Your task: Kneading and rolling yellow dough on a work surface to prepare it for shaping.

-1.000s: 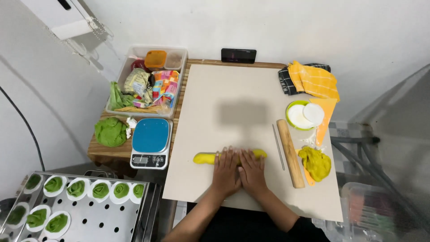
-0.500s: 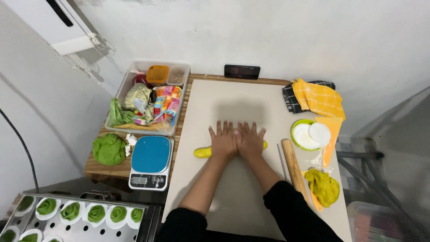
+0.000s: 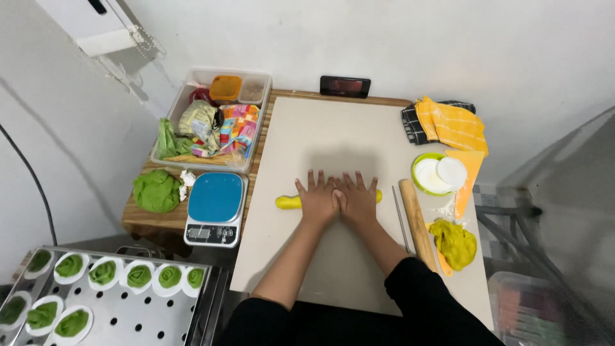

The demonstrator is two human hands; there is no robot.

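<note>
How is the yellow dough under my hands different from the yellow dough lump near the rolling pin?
The yellow dough roll is a thin, smooth log lying across the mat, mostly covered by the left hand and right hand. The yellow dough lump is a thick, rough mound, untouched. Both are yellow.

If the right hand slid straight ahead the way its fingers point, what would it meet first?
The right hand points away across the bare mat. Past the yellow dough roll beneath it, the way looks free until the black device at the wall, though depth is uncertain.

Home kitchen — dough mat (image 3: 359,128), scale (image 3: 214,208), steamer tray (image 3: 109,307)
</note>
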